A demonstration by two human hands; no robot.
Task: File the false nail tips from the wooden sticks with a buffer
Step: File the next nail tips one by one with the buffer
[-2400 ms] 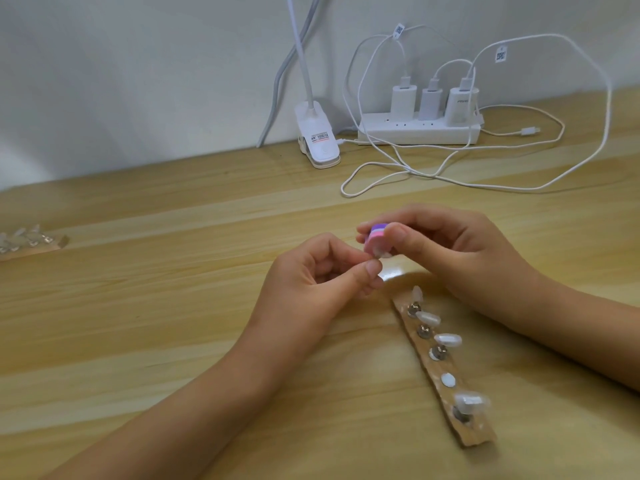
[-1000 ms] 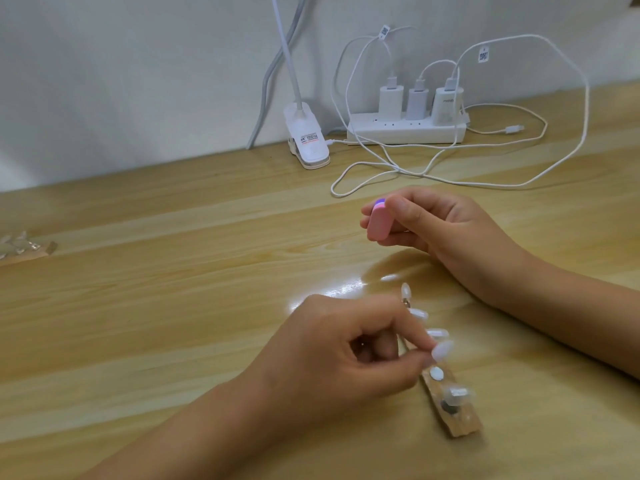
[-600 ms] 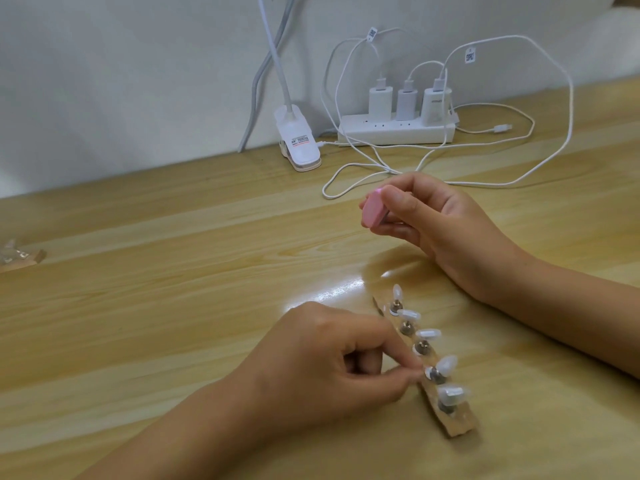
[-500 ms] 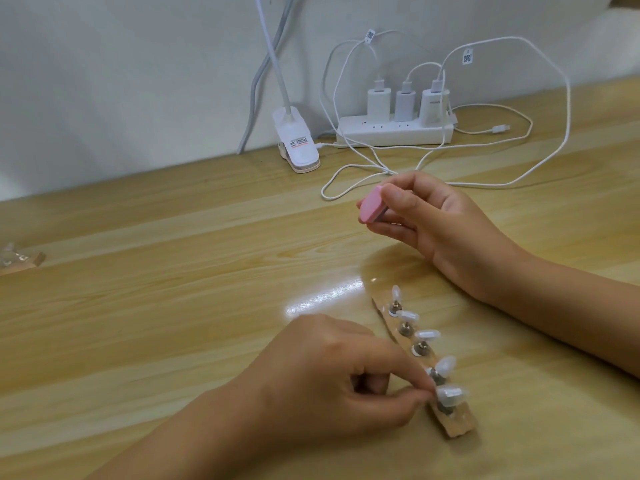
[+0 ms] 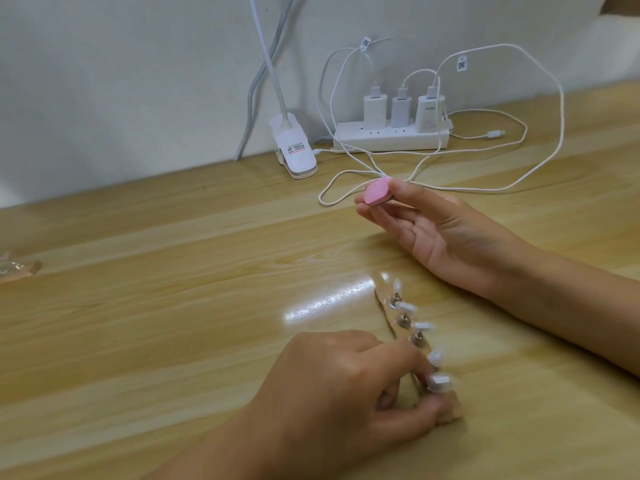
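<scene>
In the head view, a wooden stick (image 5: 387,305) lies on the tabletop (image 5: 156,323) towards its near edge and right of the middle, running aslant from the right wrist down to the near right. Five pale nail tips (image 5: 424,326) stand along it in a row on small metal posts. The left hand (image 5: 346,393) rests over the stick's near end with its fingers (image 5: 412,358) curled. Forefinger and thumb are closed together round the base of the nearest nail tip (image 5: 439,382), which shows between them, somewhat blurred; the thumb lies against the end of the stick. The right hand (image 5: 440,233) is raised above the tabletop beyond the far end of the stick, well apart from the left hand, with its palm turned up and to the left. It pinches a small pink buffer (image 5: 377,192) between the thumb on top and the fairly straight fingers (image 5: 381,216) beneath. A second stick (image 5: 20,270) with clear tips is cut off at the left edge of the tabletop. Along the far edge, against the wall (image 5: 121,81), sit a white power strip (image 5: 391,138) with three chargers (image 5: 401,109) plugged in, loose white cables (image 5: 495,134) looping over the wood, and a white clip lamp (image 5: 294,150) just left of the strip.
</scene>
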